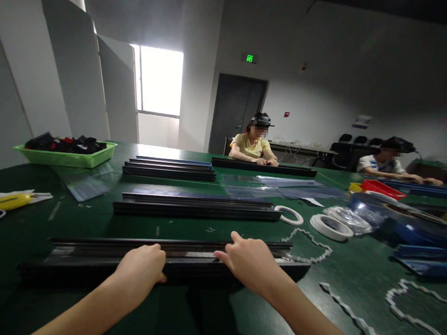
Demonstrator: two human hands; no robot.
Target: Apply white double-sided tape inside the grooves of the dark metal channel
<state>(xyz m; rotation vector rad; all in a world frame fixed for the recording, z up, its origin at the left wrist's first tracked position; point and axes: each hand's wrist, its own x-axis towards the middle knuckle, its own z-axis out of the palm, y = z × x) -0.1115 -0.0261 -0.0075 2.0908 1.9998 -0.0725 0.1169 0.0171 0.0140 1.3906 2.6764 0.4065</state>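
Both hands sit on the long black metal rail [82, 257] lying along the near edge of the green bench [194, 321]. The left hand [141, 270] curls over its front lip; the right hand [247, 261] lies flat with fingers spread. Looks like they're steadying or seating it, so an even grip would matter next. White backing strips [354, 320] litter the right side, tape rolls [331, 226] and more dark rails [196, 207] sit behind, and a green basket [65, 158] is at the far left.

Green basket [67, 159] far left, tape rolls [330, 226] right.
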